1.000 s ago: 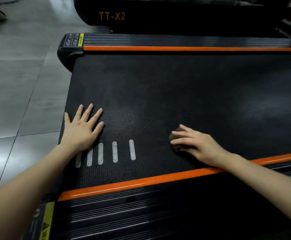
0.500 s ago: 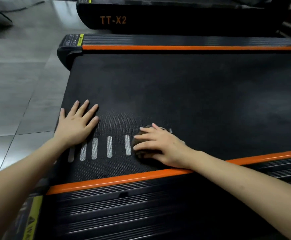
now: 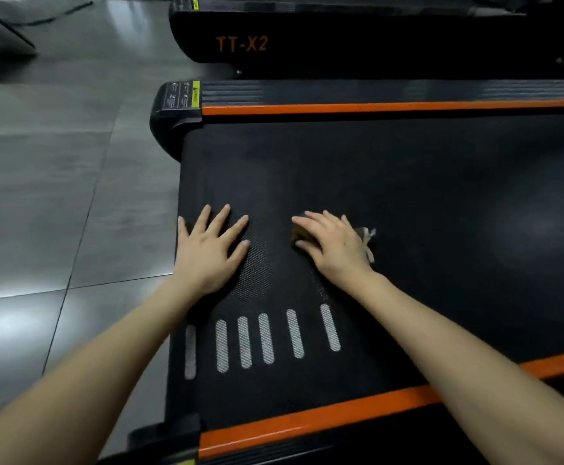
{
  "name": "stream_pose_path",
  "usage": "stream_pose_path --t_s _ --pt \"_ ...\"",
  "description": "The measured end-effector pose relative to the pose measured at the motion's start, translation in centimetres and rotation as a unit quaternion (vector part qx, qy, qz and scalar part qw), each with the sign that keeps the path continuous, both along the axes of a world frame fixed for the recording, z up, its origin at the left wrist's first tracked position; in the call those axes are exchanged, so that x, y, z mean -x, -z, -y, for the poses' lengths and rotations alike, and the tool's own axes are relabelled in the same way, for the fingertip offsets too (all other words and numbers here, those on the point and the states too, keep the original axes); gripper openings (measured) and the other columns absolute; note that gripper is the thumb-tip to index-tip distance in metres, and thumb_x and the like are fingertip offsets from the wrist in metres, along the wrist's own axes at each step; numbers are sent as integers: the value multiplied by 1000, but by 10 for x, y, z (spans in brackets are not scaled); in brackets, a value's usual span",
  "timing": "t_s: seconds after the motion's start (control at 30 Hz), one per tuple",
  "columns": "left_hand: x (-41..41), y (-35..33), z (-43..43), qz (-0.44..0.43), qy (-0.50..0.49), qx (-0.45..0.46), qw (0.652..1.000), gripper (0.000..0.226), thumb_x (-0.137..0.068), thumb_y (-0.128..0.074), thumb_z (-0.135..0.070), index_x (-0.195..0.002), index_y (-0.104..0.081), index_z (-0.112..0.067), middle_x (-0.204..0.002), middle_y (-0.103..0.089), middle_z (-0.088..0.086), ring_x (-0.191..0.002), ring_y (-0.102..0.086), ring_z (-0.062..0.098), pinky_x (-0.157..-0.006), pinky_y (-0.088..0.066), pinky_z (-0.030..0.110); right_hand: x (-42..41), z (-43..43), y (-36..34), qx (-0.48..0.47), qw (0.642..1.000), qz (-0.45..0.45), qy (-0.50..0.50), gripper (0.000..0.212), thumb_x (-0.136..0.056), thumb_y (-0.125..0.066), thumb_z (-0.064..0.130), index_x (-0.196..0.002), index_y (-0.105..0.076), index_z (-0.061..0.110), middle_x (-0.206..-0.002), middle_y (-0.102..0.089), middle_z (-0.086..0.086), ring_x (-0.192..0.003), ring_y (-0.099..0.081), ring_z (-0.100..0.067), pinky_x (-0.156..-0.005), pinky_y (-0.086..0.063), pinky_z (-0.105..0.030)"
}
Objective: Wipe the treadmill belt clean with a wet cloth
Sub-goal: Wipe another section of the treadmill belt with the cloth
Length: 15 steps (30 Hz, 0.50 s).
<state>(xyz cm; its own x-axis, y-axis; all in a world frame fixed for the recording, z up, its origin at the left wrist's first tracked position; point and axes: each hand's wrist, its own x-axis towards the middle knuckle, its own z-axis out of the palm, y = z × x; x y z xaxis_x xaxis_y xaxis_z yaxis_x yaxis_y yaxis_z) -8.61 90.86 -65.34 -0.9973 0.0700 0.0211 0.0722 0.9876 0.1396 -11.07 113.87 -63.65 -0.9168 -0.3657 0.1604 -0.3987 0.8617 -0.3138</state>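
Near the treadmill belt [image 3: 408, 196] end, right hand [image 3: 334, 250] presses cloth [image 3: 367, 233] flat-fingered; left hand [image 3: 207, 253] splayed, holding nothing (most of belt looks unwiped).

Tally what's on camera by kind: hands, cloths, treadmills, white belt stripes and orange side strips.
Hands: 2, left hand and right hand
Cloth: 1, under the right hand
Treadmills: 2, near treadmill and TT-X2 treadmill
White belt stripes: 6
Orange side strips: 2
Total: 13
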Motion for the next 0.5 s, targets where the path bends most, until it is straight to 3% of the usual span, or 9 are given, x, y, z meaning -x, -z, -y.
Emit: stream_pose_path --t_s 0.07,0.13,0.2,0.27,0.33,0.47,0.5 --pt "3 2 1 1 6 -12 1000 78 -78 2 -65 -147 -23 -40 -159 -15 -1 -146 -4 28 -113 -1 58 -41 -6 0 -8 996 -65 -58 47 -87 -48 39 -130 -53 20 -130 -59 -6 -121 -53 -33 -102 -37 -52" --pt "0 2 -1 3 12 -21 1000 78 -79 3 -63 -148 -22 -37 -159 -13 0 -146 -1 29 -113 1 57 -85 -18 -2 -24 990 -62 -121 48 -85 -47 39 -130 -46 21 -132 -57 -2 -122 -53 -28 -104 -39 -46" --pt "-4 1 -3 6 14 -24 1000 77 -80 4 -60 -149 -21 -34 -159 -12 0 -146 0 30 -114 2 57 -103 -26 -7 -28 984 -38 -171 47 -85 -56 35 -129 -43 23 -137 -52 2 -129 -46 -22 -110 -33 -42" --pt "-6 -1 -4 10 17 -26 999 76 -82 4 -58 -149 -22 -33 -159 -12 1 -146 -1 30 -113 2 57 -90 -27 -8 -37 981 -26 -191 51 -79 -71 27 -124 -47 23 -137 -53 1 -128 -47 -23 -108 -35 -45" --pt "-6 -2 -2 12 21 -25 999 76 -82 4 -57 -149 -21 -33 -159 -12 2 -146 0 31 -113 2 57 -60 -17 -5 -38 987 -17 -152 46 -77 -73 22 -119 -55 21 -133 -56 -2 -125 -50 -27 -103 -40 -52" --pt "-5 -2 0 15 27 -29 999 73 -85 -1 -57 -148 -26 -31 -158 -18 3 -146 -5 32 -113 -1 58 -9 18 -8 55 995 18 77 33 -82 -70 23 -114 -66 18 -132 -57 -4 -129 -45 -33 -104 -36 -56" --pt "-4 -3 0 14 27 -33 999 71 -85 -4 -57 -147 -29 -31 -157 -21 4 -146 -8 32 -113 -3 58 -14 23 -6 60 994 14 93 33 -83 -68 26 -115 -66 19 -132 -57 -5 -129 -45 -33 -106 -34 -56"
